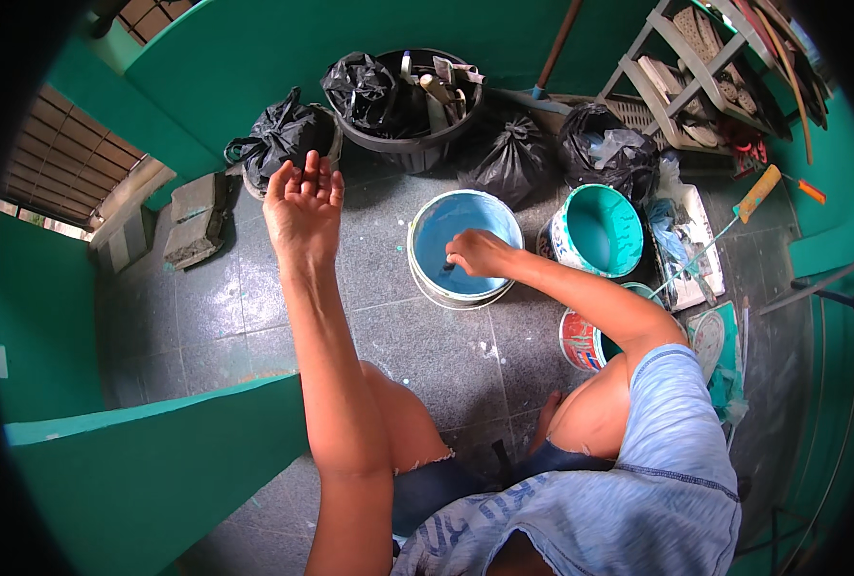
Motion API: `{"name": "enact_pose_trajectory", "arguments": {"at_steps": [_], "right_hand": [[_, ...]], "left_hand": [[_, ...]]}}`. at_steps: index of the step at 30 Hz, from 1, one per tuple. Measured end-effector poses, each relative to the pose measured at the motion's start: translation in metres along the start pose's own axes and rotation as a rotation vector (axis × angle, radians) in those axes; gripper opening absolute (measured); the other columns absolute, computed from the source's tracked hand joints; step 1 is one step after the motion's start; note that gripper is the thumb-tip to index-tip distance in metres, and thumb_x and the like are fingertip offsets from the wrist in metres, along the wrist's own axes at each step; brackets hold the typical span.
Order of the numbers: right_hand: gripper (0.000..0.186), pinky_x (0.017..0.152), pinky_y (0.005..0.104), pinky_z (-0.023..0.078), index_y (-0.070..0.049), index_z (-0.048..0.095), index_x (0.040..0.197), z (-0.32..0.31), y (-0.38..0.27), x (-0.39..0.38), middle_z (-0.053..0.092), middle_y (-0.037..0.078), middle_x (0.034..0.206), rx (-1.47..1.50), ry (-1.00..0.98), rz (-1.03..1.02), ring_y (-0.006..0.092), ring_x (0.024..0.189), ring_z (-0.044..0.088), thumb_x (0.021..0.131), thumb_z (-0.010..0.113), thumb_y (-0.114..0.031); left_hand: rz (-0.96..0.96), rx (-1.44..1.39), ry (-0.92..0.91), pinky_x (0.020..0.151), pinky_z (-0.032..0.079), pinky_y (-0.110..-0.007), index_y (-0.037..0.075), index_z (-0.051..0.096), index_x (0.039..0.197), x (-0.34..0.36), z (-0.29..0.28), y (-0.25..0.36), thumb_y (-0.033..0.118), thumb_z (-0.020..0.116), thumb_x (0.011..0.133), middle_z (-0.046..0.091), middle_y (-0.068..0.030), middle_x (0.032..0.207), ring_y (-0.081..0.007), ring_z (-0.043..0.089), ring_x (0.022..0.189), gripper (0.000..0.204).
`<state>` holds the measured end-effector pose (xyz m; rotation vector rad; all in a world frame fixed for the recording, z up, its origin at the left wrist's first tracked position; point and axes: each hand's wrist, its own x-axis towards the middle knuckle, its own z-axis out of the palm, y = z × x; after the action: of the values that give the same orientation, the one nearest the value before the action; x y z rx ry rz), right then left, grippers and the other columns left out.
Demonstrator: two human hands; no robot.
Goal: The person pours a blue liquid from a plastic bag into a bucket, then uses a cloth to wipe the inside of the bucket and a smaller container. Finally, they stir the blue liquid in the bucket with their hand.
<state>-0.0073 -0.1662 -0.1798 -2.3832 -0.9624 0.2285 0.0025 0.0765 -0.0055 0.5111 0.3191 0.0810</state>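
Observation:
My right hand (480, 253) reaches over a white bucket (417, 274) whose inside is coated pale blue. Its fingers are closed on a small thing with a dark lower end, pointing down into the bucket; its kind is too small to make out. Blue liquid, perhaps paint, seems to lie at the bottom. Raised to the left of the bucket, my left hand (304, 216) shows its palm, fingers loosely curled and apart, with nothing in it. Close by on the right stand a bucket with a turquoise inside (604, 230) and a red-labelled bucket (581, 341), partly hidden by my right forearm.
Black trash bags (509, 158) and a full black bin (408, 149) line the green back wall. A shoe rack (681, 86) stands far right. An orange paint roller (758, 192) leans at the right. A low green wall (158, 461) is at my left; concrete blocks (195, 221) lie beyond.

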Motion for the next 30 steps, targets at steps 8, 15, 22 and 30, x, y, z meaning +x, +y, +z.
{"name": "enact_pose_trajectory", "arguments": {"at_steps": [8, 15, 22, 30], "right_hand": [[0.005, 0.061, 0.0428, 0.048, 0.000, 0.059, 0.065, -0.023, 0.002, 0.003, 0.059, 0.020, 0.069, -0.362, 0.077, 0.151, 0.0361, 0.070, 0.060, 0.065, 0.054, -0.001], [0.011, 0.057, 0.0410, 0.045, 0.001, 0.058, 0.061, -0.026, 0.003, 0.002, 0.058, 0.020, 0.065, -0.174, -0.370, 0.129, 0.0351, 0.062, 0.058, 0.067, 0.057, -0.008], [0.009, 0.060, 0.0430, 0.046, 0.001, 0.057, 0.067, -0.008, 0.005, 0.005, 0.058, 0.019, 0.068, -0.036, 0.124, 0.078, 0.0357, 0.067, 0.058, 0.071, 0.057, -0.007], [0.010, 0.057, 0.0427, 0.046, 0.001, 0.054, 0.063, -0.014, 0.014, 0.008, 0.057, 0.019, 0.067, -0.225, 0.306, 0.074, 0.0360, 0.065, 0.057, 0.072, 0.057, -0.003]], "left_hand": [[0.003, -0.015, 0.020, 0.086, 0.042, -0.037, 0.007, 0.045, 0.082, 0.000, -0.006, 0.006, 0.018, 0.055, 0.082, 0.057, -0.0083, 0.094, -0.0220, 0.052, 0.096, 0.015], [0.003, -0.004, 0.007, 0.085, 0.043, -0.036, 0.008, 0.046, 0.083, 0.002, -0.004, 0.004, 0.020, 0.056, 0.081, 0.057, -0.0085, 0.094, -0.0220, 0.052, 0.096, 0.016], [-0.001, -0.001, 0.012, 0.085, 0.042, -0.036, 0.008, 0.045, 0.085, 0.000, -0.001, 0.002, 0.020, 0.056, 0.081, 0.057, -0.0084, 0.095, -0.0218, 0.052, 0.096, 0.016], [0.019, 0.023, 0.009, 0.085, 0.042, -0.036, 0.008, 0.045, 0.086, 0.001, -0.003, 0.002, 0.020, 0.056, 0.081, 0.057, -0.0083, 0.095, -0.0221, 0.052, 0.096, 0.016]]}}
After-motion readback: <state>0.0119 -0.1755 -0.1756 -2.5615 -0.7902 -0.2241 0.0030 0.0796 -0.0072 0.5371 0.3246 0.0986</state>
